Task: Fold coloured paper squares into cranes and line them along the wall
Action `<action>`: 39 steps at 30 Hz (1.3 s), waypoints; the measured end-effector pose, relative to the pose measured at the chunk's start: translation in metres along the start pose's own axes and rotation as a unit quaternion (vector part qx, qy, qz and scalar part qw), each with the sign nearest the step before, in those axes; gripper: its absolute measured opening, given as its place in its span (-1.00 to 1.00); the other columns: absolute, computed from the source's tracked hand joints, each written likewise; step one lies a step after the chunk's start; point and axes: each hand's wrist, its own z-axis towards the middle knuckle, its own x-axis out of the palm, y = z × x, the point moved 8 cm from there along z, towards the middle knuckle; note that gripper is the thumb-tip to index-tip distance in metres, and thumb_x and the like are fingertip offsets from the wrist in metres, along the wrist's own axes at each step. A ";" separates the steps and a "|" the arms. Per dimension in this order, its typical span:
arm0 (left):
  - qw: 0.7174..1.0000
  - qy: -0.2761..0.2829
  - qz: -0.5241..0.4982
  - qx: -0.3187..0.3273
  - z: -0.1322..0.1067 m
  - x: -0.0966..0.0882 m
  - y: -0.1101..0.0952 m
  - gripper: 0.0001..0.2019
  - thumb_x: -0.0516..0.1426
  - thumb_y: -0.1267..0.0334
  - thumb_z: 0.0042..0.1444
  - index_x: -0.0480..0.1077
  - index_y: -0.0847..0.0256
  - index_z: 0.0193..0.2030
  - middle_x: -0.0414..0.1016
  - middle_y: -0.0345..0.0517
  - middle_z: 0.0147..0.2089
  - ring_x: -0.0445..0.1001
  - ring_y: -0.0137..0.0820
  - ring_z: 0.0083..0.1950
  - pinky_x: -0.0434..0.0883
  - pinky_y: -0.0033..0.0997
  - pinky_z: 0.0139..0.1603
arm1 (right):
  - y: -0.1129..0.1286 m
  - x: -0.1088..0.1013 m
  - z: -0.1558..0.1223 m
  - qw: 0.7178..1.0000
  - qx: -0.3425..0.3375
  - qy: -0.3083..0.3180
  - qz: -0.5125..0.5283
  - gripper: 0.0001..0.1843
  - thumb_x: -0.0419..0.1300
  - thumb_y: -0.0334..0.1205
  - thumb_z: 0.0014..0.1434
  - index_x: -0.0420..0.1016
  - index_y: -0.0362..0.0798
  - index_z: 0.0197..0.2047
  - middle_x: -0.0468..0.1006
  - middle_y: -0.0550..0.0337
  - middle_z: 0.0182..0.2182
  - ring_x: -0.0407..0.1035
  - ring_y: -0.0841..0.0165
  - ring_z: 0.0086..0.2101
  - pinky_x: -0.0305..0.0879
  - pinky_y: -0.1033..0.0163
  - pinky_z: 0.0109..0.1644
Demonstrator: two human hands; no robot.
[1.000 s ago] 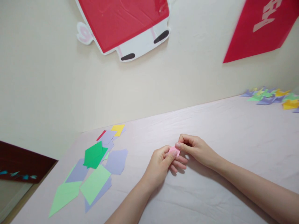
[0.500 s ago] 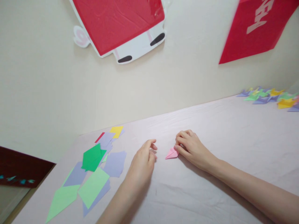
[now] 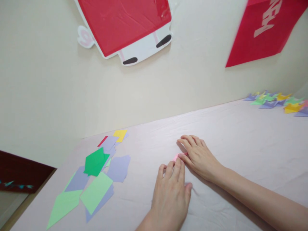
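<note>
Pink paper pressed at the desk surface by both hands

Pink paper, folded small [image 3: 176, 157], lies on the pale, cloth-covered desk [image 3: 221, 128], directly beneath the fingertips and mostly hidden by them (its full folded shape cannot be read from this angle).

Left hand [image 3: 172, 190]: palm down, released, grasping nothing. The fingers reach forward with their tips on the near side of the paper; the thumb stands out to the side. This posture suits downward pressure, probably to flatten a crease against the desk.

Right hand [image 3: 201, 156]: also unclenched. The thumb lies along the paper while the other fingers extend past it, apart from the thumb. This placement appears to steady the piece against sliding, with the desk serving as the backing.

Loose sheets lie to the left of the work, overlapping: dark green [image 3: 94, 163], light green [image 3: 97, 192], purple [image 3: 119, 168] and yellow [image 3: 121, 134], with a red strip [image 3: 102, 141] beside them. Their position, likely chosen for access, puts them within reach of the left hand yet outside the folding area.

Folded paper figures [image 3: 276, 100] stand grouped at the far right, near the wall [image 3: 144, 93]; the separation presumably protects them from the moving forearms.
</note>
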 end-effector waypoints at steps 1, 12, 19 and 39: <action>1.000 0.001 -0.001 -0.001 0.000 -0.001 0.000 -0.52 -0.03 0.15 0.34 0.21 0.32 0.33 0.26 0.04 0.35 0.29 -0.11 0.26 0.26 -0.02 0.23 | -0.001 0.001 -0.001 1.000 -0.003 0.003 -0.006 -0.62 0.04 -0.19 0.30 0.35 -0.08 0.15 0.36 -0.09 0.16 0.15 0.04 0.12 0.15 -0.05 0.12; 0.999 0.028 -0.028 -0.020 -0.003 0.000 0.003 -0.50 0.03 0.19 0.28 0.20 0.29 0.33 0.31 0.04 0.30 0.31 -0.10 0.20 0.27 0.01 0.21 | -0.011 0.003 -0.002 0.999 0.010 0.030 -0.040 -0.55 -0.06 -0.32 0.33 0.36 0.08 0.22 0.33 -0.03 0.22 0.12 0.03 0.18 0.16 -0.06 0.11; 0.997 -0.016 0.053 -0.051 -0.015 -0.010 0.008 -0.56 0.08 0.17 0.24 0.32 0.34 0.21 0.44 0.11 0.14 0.38 -0.08 0.11 0.29 0.03 0.18 | -0.012 0.004 -0.002 0.999 0.008 0.023 -0.039 -0.56 -0.02 -0.30 0.30 0.39 0.09 0.21 0.34 -0.03 0.22 0.15 0.02 0.17 0.18 -0.07 0.10; 0.996 0.027 -0.077 -0.043 0.017 -0.016 0.004 -0.63 0.15 0.20 0.23 0.32 0.21 0.16 0.41 -0.03 0.11 0.35 -0.14 0.03 0.28 -0.06 0.08 | -0.037 -0.009 -0.003 0.995 0.020 -0.024 0.098 -0.60 -0.07 -0.40 0.30 0.36 -0.04 0.14 0.41 -0.05 0.10 0.20 0.12 0.09 0.21 -0.04 0.15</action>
